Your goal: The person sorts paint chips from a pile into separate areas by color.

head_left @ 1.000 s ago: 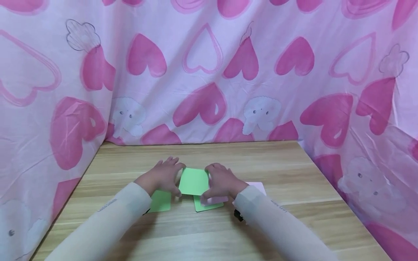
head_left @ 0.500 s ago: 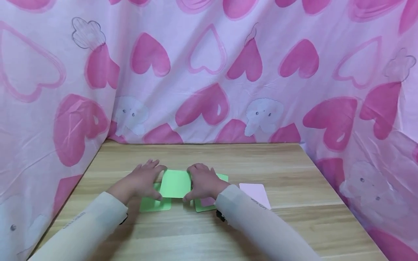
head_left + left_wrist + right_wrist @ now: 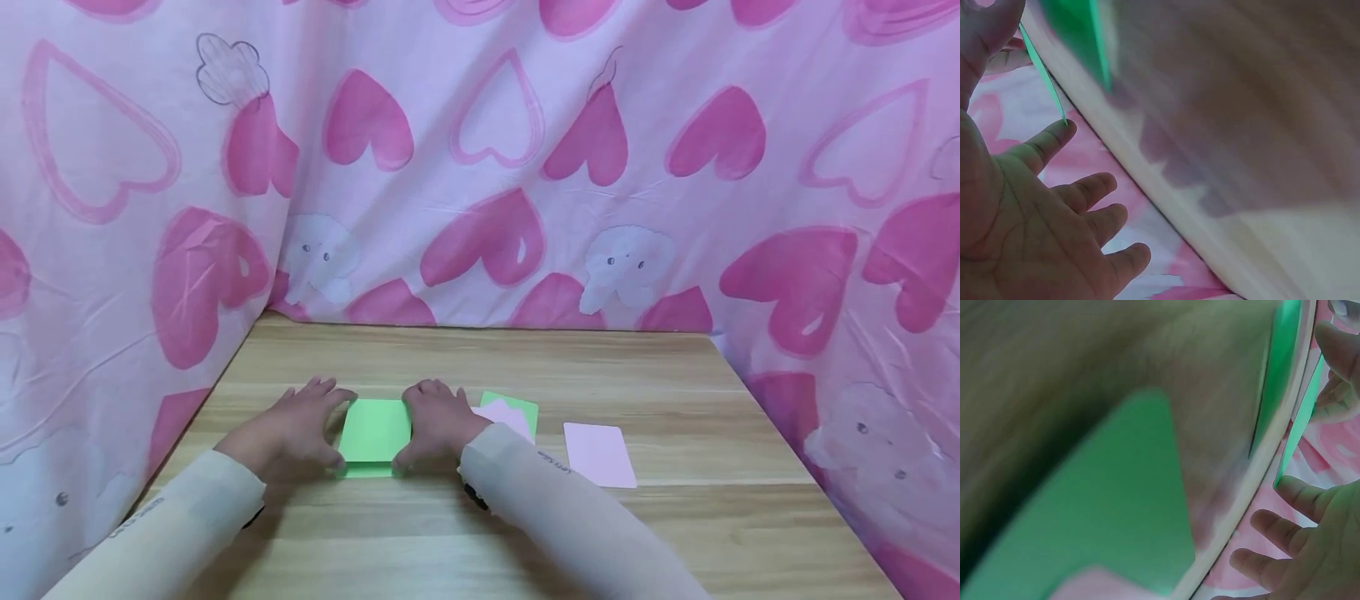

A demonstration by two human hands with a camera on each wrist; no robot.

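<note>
Between my two hands a square green card (image 3: 375, 429) is held level, close over a second green card (image 3: 367, 471) that lies on the table. Thumb and index finger of my left hand (image 3: 295, 425) pinch its left corners, the other fingers spread. On the opposite side my right hand (image 3: 437, 421) pinches the right corners the same way. From the left wrist, the held card (image 3: 1041, 75) shows edge-on, raised off the wood, and the lower card (image 3: 1079, 40) lies beyond. In the right wrist view the index fingertip touches the card's (image 3: 1300, 422) corner.
Right of my right hand, a green card (image 3: 527, 410) lies with pink pieces (image 3: 504, 412) on top, partly hidden by the hand and sleeve. Farther right is a pink card (image 3: 600, 454). A heart-patterned pink cloth (image 3: 480, 250) walls the wooden table (image 3: 480, 358) at back and sides.
Both hands have carried the green card leftward, from beside the green card with pink pieces to over the left green card. The pink card on the right has come into full view.
</note>
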